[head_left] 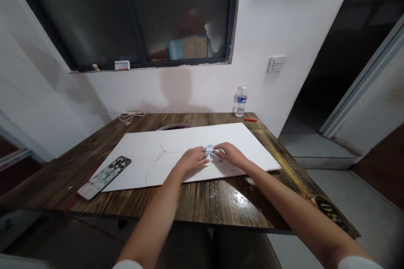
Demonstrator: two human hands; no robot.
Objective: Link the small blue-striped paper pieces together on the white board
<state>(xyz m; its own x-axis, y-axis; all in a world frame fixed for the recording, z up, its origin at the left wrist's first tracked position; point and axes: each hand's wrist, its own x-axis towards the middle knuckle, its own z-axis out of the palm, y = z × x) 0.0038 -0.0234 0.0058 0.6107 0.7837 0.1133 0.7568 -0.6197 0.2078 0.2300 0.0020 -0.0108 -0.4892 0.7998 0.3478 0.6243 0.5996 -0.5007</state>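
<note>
Small flat white pieces with blue markings (208, 149) lie close together on a white board (252, 147). My left hand (193, 159) rests on the board at their left, fingers stretched and thumb apart, fingertips at their edge. From the right, my right hand (232, 154) reaches the same pieces with its fingers extended and slightly bent. Whether either hand grips a piece is too small to make out. Another small blue mark or piece (220, 160) shows just below the right fingers. Thin dark curved lines (164, 151) run across the board's left half.
A phone in a patterned case (105, 176) overlaps the board's left edge on the wooden table (208, 204). A water bottle (241, 103) and a red pen-like item (251, 119) stand and lie at the back right. A white cable (131, 114) lies back left; a round rim (173, 126) shows behind the board.
</note>
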